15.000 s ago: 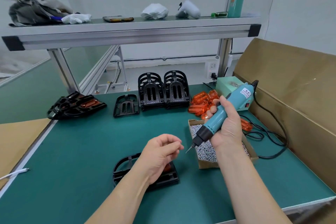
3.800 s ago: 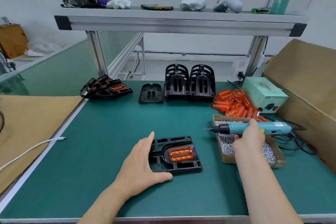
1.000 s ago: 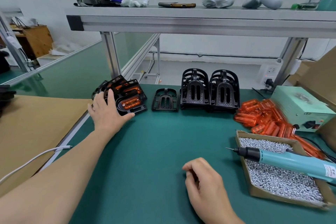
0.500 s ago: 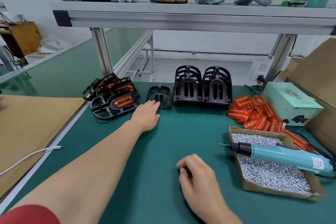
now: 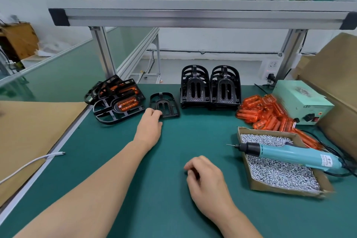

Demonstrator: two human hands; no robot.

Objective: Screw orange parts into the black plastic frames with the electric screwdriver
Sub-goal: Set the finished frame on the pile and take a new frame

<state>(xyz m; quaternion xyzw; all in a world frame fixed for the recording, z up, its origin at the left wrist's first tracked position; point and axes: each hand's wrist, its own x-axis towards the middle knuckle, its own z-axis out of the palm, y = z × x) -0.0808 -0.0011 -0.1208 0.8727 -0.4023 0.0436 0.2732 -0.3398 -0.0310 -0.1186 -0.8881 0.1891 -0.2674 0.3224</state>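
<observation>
The left grip (image 5: 149,125) is stretched out towards the middle of the frame, with its fingers curled onto the near left corner of a single flat black plastic frame (image 5: 164,103) that's laid on the green table (image 5: 116,150). So that frame is met right at its front edge, and as far as can be seen it's pinched by the fingertips. Just left of it, a pile of black frames with orange parts already fitted (image 5: 119,100) is heaped up. Just right of it, two upright stacks of bare black frames (image 5: 210,89) are lined up side by side.

The right grip (image 5: 206,181) is parked on the table at lower centre, fingers loosely curled, nothing held. The teal electric screwdriver (image 5: 289,155) is laid across an open cardboard box of silver screws (image 5: 280,191) at the right, bit pointed left, well apart from both grips. The loose translucent orange parts (image 5: 260,112) are heaped above that box, beside a pale green power unit (image 5: 301,100).
</observation>
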